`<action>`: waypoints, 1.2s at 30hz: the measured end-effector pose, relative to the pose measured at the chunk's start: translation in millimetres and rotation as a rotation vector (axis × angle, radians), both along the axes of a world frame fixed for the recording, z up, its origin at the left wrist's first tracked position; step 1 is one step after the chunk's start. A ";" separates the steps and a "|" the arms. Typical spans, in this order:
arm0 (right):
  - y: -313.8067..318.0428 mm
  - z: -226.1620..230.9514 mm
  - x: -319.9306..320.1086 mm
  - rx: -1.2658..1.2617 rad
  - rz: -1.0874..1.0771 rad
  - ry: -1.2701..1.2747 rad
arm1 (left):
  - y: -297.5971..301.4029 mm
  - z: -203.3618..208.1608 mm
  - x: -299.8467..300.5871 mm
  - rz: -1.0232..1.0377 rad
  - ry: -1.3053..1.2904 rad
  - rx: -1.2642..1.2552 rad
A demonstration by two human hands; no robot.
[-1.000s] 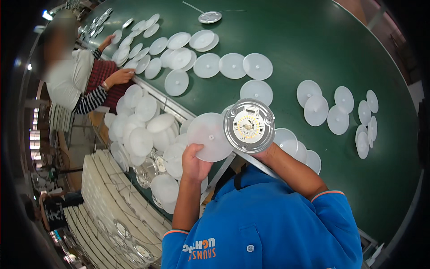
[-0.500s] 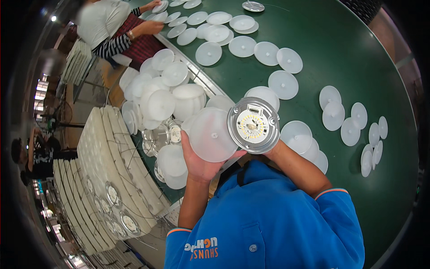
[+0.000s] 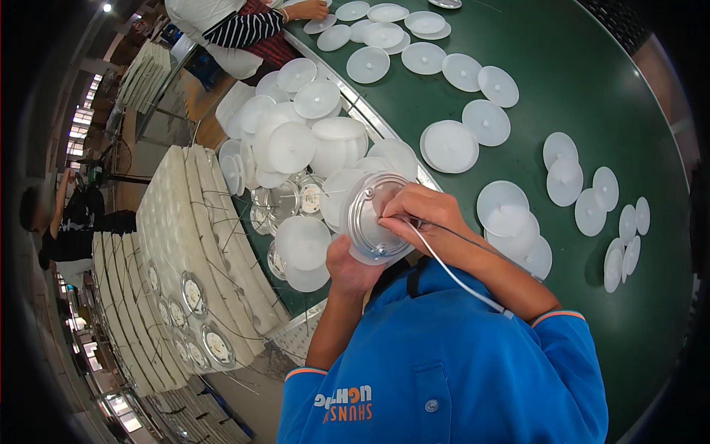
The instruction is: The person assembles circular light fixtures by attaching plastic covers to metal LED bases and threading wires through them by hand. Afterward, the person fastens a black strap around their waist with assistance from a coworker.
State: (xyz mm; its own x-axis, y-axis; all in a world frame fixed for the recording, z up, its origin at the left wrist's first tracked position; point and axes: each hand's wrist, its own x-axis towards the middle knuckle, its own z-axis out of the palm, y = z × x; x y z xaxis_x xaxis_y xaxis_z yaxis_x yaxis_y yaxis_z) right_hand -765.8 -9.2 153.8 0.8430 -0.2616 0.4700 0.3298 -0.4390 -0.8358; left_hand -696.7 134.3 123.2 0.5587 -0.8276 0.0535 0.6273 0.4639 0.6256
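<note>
A round, clear-rimmed lamp housing [image 3: 367, 231] is back side up in front of my chest, tilted. My left hand [image 3: 350, 268] is closed on its lower left edge. The frosted cover that this hand held earlier is mostly hidden behind the housing, and I cannot tell whether the two are joined. My right hand [image 3: 427, 213] pinches at the middle of the housing's back, where a lamp cable [image 3: 451, 275] starts. The cable's white end and a dark wire trail over my right forearm.
Frosted covers [image 3: 292, 148] are heaped left of the metal table edge [image 3: 362, 111], with silver lamp bodies [image 3: 285, 200] beneath. More covers [image 3: 487, 122] lie across the green table [image 3: 577, 89]. Stacked cream trays [image 3: 200, 251] stand at left. A co-worker's hand [image 3: 307, 10] reaches over the table's far end.
The housing has been turned over from its light-board side to its back and brought onto the cover in my left hand. My right hand moved left and now pinches at its centre.
</note>
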 end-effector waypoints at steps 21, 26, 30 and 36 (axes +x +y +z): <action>3.8 20.2 -32.2 0.243 -0.014 0.199 | -20.3 21.1 -27.4 -0.001 -0.130 0.024; 2.5 21.5 -34.3 0.110 0.013 0.120 | -20.5 23.1 -30.7 -0.014 -0.066 -0.048; 2.5 23.3 -35.5 0.033 0.038 0.097 | -18.8 28.8 -35.5 0.003 -0.084 -0.025; 20.4 12.5 -32.2 0.770 -0.025 0.314 | -25.7 23.8 -41.1 0.186 -0.247 0.001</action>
State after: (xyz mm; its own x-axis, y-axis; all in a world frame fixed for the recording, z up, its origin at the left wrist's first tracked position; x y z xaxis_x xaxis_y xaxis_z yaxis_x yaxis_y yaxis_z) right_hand -798.0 11.2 166.3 0.8949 -0.4341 -0.1040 0.0292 0.2893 -0.9568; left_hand -737.9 108.6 147.0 0.6713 -0.7122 0.2053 0.3605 0.5557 0.7491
